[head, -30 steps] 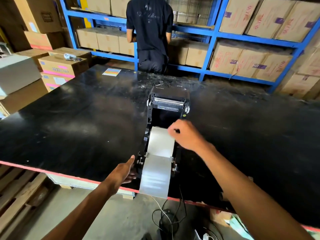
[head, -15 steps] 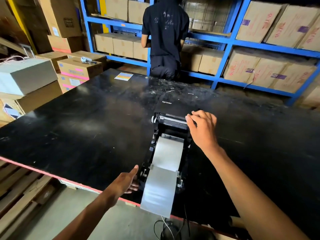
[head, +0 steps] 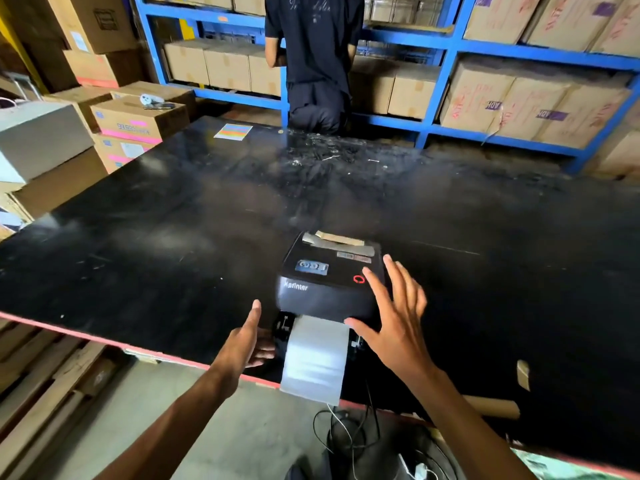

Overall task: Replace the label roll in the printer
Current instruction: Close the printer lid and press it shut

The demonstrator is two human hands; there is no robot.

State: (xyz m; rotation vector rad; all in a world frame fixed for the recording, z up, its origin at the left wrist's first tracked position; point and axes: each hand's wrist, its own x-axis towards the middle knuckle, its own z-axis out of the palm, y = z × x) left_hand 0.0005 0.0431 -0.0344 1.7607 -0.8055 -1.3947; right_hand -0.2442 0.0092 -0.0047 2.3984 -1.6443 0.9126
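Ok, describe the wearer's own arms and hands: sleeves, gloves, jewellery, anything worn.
Both are bare. The left hand and right hand wear no gloves, and no rings or watch show. Both forearms are uncovered down to the frame's bottom edge; no sleeve is in view.

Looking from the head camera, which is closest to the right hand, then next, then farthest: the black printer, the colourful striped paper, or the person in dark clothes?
From the right hand:
1. Black plastic label printer, right under the fingers, near the table's front edge.
2. Colourful striped paper sheet, flat on the far left part of the black table.
3. Person in dark clothes, beyond the table's far edge, by the blue shelves.
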